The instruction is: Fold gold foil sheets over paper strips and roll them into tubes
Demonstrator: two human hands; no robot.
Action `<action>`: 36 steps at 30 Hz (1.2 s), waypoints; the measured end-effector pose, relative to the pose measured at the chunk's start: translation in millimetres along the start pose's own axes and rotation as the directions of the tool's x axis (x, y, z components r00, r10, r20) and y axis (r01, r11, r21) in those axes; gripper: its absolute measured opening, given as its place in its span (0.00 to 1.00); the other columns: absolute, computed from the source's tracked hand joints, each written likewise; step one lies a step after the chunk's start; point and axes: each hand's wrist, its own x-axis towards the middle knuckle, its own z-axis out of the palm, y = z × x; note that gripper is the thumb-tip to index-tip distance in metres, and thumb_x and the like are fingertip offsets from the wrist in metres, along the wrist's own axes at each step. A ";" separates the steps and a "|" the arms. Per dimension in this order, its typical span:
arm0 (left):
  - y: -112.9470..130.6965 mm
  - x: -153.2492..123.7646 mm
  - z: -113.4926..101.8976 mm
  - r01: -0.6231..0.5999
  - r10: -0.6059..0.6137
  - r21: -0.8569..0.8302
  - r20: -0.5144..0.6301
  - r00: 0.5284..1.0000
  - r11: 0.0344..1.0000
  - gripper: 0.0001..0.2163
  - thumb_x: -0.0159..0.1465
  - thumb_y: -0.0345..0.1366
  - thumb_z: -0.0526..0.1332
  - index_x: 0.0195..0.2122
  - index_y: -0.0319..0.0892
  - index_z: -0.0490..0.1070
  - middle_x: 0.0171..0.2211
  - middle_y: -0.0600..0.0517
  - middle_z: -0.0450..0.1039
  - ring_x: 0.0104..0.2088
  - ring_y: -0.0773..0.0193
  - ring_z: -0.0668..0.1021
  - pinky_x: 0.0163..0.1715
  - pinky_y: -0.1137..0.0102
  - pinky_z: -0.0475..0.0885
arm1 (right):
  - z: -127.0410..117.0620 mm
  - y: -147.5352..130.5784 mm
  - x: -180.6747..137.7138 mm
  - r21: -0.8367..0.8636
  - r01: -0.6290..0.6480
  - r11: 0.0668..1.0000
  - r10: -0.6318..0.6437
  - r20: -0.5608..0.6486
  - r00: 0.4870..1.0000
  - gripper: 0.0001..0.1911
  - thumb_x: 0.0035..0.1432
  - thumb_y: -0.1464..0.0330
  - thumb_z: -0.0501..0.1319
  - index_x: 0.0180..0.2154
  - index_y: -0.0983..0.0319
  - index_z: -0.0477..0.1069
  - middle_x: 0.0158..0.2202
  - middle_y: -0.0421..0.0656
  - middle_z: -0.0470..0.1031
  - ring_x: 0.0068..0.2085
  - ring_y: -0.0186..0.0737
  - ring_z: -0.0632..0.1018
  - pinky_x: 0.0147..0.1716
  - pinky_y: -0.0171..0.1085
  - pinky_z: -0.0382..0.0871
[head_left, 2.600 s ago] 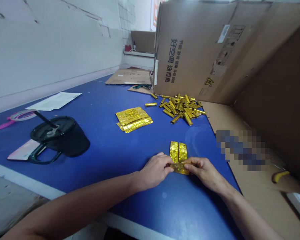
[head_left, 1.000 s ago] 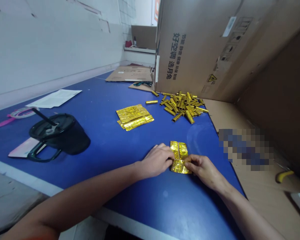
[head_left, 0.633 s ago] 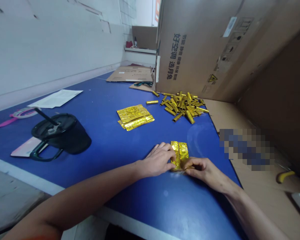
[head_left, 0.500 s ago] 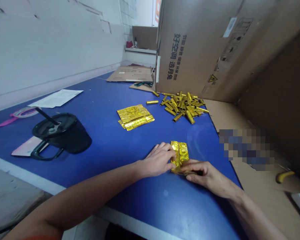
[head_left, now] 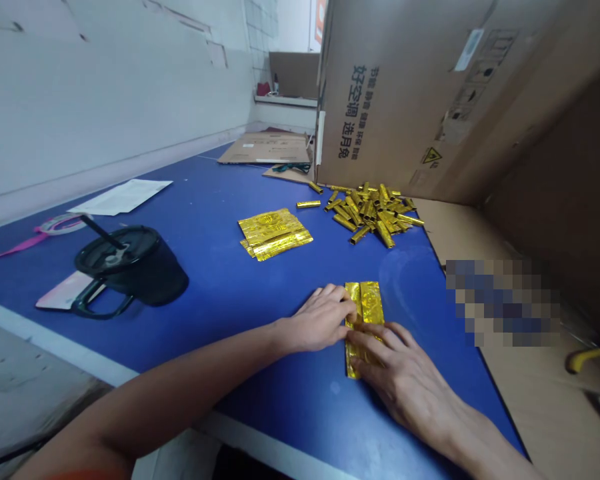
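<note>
My left hand (head_left: 320, 320) rests loosely against the folded gold foil strips (head_left: 366, 303) near me on the blue tabletop (head_left: 220, 287); my open right hand (head_left: 400, 373) presses flat. The foil looks light, soft and slippery, so I'd take it by its edges.

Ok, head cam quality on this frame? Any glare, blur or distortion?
Head view: left hand and right hand look fairly sharp, no strong motion blur; pale glare sits on the blue table beside the gold foil; a pixelated patch obscures the right side; wide-angle distortion bends the cardboard box.
</note>
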 end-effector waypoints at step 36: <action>-0.5 9.7 1.0 -0.297 0.261 0.195 0.193 0.946 0.935 0.18 0.62 0.30 0.47 0.54 0.40 0.55 0.57 0.47 0.54 0.58 0.63 0.54 0.54 0.65 0.50 | -10.3 -2.2 -3.5 0.289 -0.070 0.955 0.026 0.153 0.988 0.14 0.54 0.66 0.55 0.43 0.61 0.70 0.50 0.47 0.67 0.51 0.44 0.67 0.52 0.44 0.58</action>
